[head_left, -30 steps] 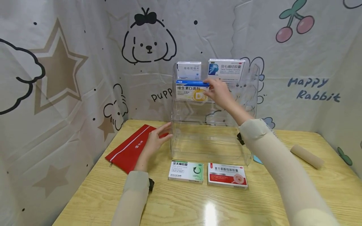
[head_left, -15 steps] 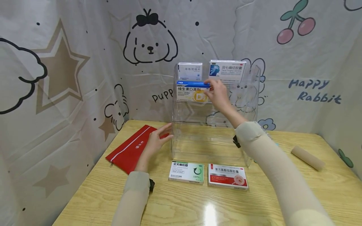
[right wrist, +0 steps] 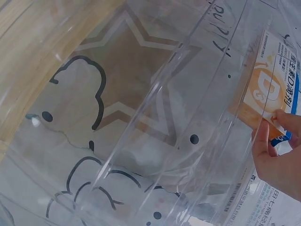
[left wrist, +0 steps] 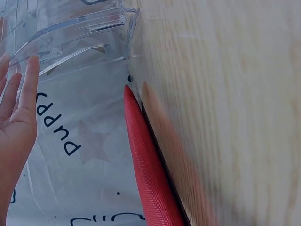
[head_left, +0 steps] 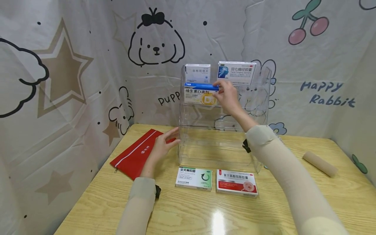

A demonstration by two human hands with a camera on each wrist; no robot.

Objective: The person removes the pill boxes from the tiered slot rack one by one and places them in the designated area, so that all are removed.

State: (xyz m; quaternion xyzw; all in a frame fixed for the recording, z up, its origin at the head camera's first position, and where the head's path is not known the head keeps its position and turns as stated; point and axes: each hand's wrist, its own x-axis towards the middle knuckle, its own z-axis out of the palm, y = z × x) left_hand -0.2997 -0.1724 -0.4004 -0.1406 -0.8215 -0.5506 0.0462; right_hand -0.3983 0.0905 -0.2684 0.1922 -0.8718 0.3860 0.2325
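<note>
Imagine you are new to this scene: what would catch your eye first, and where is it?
The clear acrylic rack at the table's back, where the right hand pinches a blue and orange box on its second tier. Two boxes stand on the top tier; the left hand rests against the rack's left side, above a red pouch.

Box in hand (head_left: 201, 94) — white, blue top edge, orange D3 mark; rack (head_left: 258, 107) — clear; pouch (head_left: 136, 153) — red, white stripe.

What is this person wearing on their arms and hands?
Both arms wear snug, pale beige sleeves reaching the wrists. A small black device sits at the left wrist, another at the right. The left hand and right hand are bare, without gloves.
</note>
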